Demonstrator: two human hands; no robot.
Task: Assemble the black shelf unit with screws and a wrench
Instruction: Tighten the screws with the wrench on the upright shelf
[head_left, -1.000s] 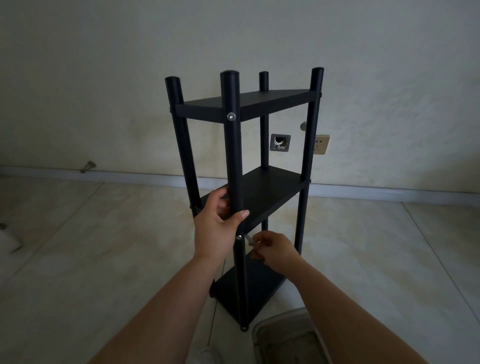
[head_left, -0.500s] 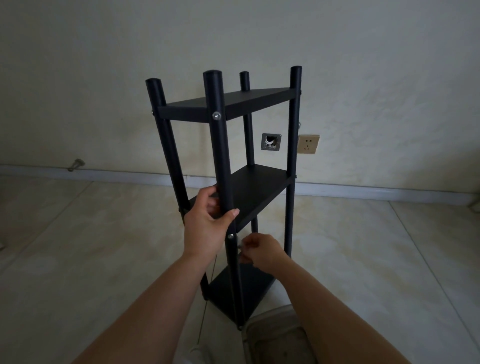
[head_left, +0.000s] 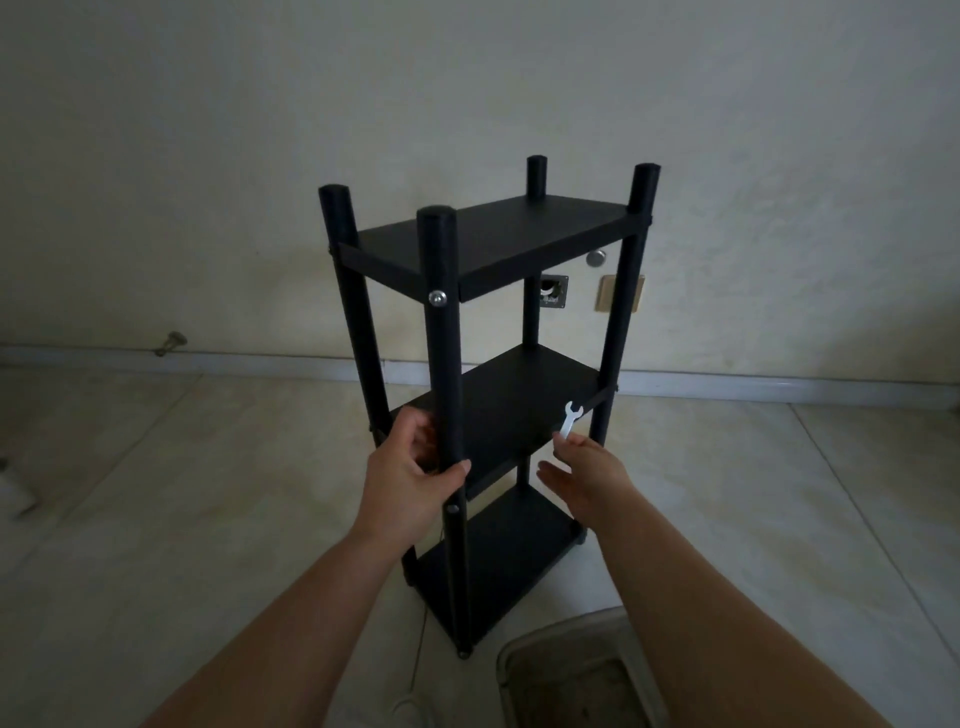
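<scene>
Wall fitting, small and metal, low on the wall at far left, well apart from the work; purpose not discernible. Left hand: arm reaching forward from lower left, fingers and thumb curled round the near front post of the black shelf unit just below the middle shelf, presumably to steady the frame upright while fasteners are attended to. Black shelf unit: three tiers on four round posts, standing upright on the tiled floor in front of the wall, centre of view. Upper screw, silver, seated in the near post at top-shelf level; lower screw, darker, in the same post just beneath the left hand. Wrench, small, flat and pale, open jaw pointing up, pinched at its lower end by the right hand; the remaining fingers lie fairly straight and spread, thumb out to the left, the hand beside the middle shelf's front edge and clear of any screw, likely between fasteners. Wall sockets behind the unit. Pale tray, lower right on the floor, contents indistinct.
</scene>
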